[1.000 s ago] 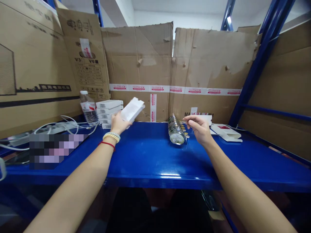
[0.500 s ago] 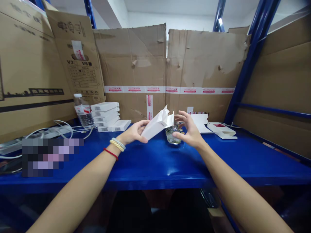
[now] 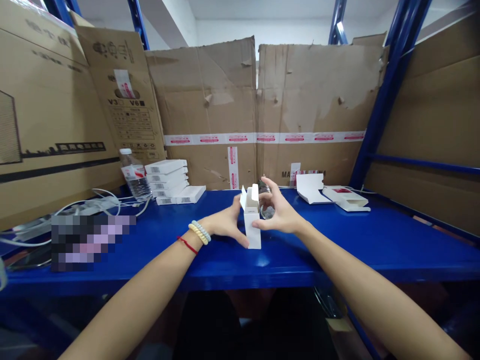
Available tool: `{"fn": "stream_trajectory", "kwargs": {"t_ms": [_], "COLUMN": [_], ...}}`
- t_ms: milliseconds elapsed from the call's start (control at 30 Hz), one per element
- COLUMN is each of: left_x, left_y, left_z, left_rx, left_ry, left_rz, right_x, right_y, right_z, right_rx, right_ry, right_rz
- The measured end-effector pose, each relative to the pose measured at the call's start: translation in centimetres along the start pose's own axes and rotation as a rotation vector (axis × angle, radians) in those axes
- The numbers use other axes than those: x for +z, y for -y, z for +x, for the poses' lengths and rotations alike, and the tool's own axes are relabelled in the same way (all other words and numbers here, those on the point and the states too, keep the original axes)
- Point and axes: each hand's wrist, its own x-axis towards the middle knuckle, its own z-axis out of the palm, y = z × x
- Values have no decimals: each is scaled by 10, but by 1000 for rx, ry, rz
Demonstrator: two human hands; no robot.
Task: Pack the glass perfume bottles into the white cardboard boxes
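Note:
A narrow white box (image 3: 253,231) stands upright on the blue tabletop, its top flaps raised. My left hand (image 3: 227,222) is at its left side, thumb near the lower part of the box and fingers behind it. From the right, my right hand (image 3: 279,210) has its thumb against the front of the box, with the fingers curved around the right side. Behind my right hand, a clear, shiny round object (image 3: 267,212) is partly hidden.
At the back left are stacked white boxes (image 3: 167,180), a water bottle (image 3: 135,176), and white cables with a power strip (image 3: 82,207). An open white box (image 3: 311,189) and another white carton (image 3: 348,200) lie at the back right. Cardboard surrounds the blue table (image 3: 300,260).
The white box has gone from tilted in my left hand to upright on the table. My right hand has moved left from the shiny object to the box.

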Motion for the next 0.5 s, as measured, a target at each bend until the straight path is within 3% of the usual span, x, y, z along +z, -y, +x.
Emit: {"fn": "stream_trajectory", "kwargs": {"t_ms": [67, 167, 333, 500], "left_x": [-10, -17, -7, -1], "left_y": [-3, -15, -37, -40], "left_z": [-2, -4, -3, 0], "left_rx": [88, 329, 563, 555], "left_ry": [-177, -451, -468, -498], "left_rz": [24, 111, 480, 474], "right_x": [1, 1, 0, 0], "right_y": [0, 0, 2, 3], "right_z": [1, 1, 1, 1], "right_rx": [58, 115, 137, 144], "right_ry": [16, 31, 58, 66], "right_rz": [25, 61, 65, 68]}}
